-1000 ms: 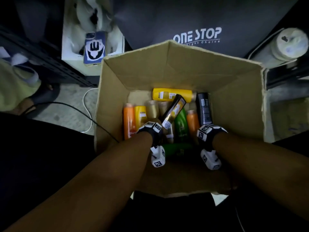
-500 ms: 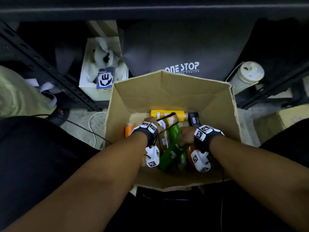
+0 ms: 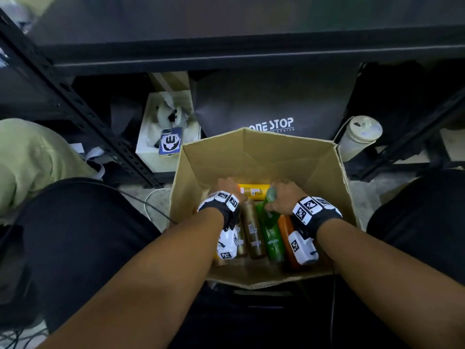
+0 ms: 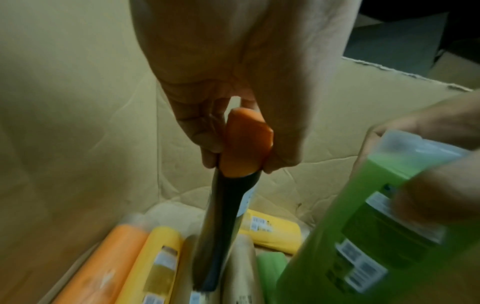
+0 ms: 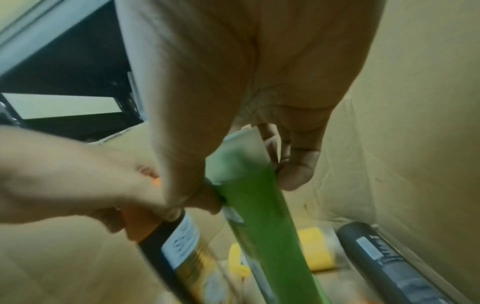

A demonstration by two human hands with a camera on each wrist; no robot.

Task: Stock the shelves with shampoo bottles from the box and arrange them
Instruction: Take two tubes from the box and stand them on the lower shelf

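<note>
Left hand [image 4: 233, 115] pinching the orange cap of a black shampoo bottle [image 4: 223, 226], right hand [image 5: 259, 102] clamped on a green shampoo bottle [image 5: 262, 216] — both inside the open brown cardboard box [image 3: 251, 157], loose bottles lying beneath, black metal shelving [image 3: 226, 64] behind, dim room.

The open brown corrugated-cardboard box [image 3: 259, 157] looks matt, creased and ragged-edged, the green plastic shampoo bottle [image 5: 262, 218] smooth with a frosted translucent cap, the black plastic bottle with the orange cap [image 4: 226, 222] glossy with a paper-like label.
</note>
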